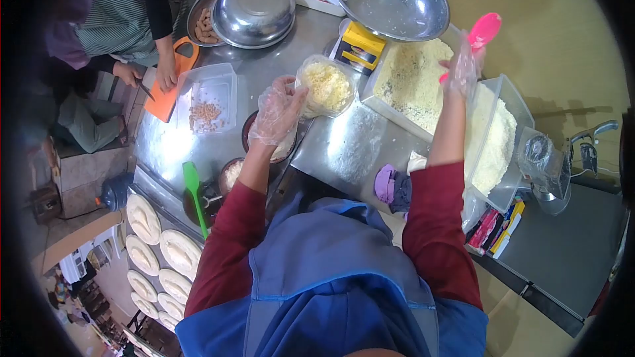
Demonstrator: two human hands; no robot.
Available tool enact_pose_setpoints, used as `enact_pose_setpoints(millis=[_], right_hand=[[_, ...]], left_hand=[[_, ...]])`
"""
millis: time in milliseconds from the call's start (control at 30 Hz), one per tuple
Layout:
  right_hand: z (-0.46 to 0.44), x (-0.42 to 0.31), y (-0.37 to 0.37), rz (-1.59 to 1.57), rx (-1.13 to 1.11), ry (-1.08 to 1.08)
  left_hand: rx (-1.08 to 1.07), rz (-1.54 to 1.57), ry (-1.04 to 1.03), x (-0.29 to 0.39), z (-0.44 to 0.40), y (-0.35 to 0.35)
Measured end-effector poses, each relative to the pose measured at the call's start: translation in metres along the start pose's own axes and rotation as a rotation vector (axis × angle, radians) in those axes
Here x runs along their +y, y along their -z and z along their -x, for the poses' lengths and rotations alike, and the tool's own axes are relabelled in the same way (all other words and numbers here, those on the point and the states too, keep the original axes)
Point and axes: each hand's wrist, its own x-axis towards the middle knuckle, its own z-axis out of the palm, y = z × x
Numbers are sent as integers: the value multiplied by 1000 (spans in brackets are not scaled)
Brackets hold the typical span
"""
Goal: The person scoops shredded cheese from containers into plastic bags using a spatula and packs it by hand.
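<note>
No word, brand or number can be read with certainty here. The yellow and dark box [359, 45], which stands near the upper middle of the view, carries some lighter marks on its dark part; they look like a printed label, but they are too small and too blurred for reading the letters. At the lower right, the pink, red and black packets [485, 228] show patches of colour which can be print, and no letter on them is clear. The same is true for the yellow and white flat item [508, 228] just beside these packets.
</note>
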Motion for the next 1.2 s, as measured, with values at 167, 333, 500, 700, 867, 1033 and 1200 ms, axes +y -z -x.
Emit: enact_pose_setpoints(millis=[167, 333, 500, 700, 867, 1033, 1200], right_hand=[[89, 38, 9, 362, -470, 355], [124, 67, -38, 421, -537, 604], [109, 95, -66, 526, -603, 507], [103, 59, -78, 526, -522, 729], [100, 61, -81, 675, -531, 681], [92, 58, -74, 692, -592, 722], [101, 48, -45, 605, -519, 676]], left_hand=[[-13, -59, 188, 9, 5, -12], [-104, -248, 100, 6, -1, -23], [-92, 232, 153, -42, -9, -41], [-42, 138, 22, -44, -37, -36], [-7, 519, 133, -30, -46, -28], [-27, 383, 202, -30, -39, -34], [-8, -22, 2, -19, -40, -18]])
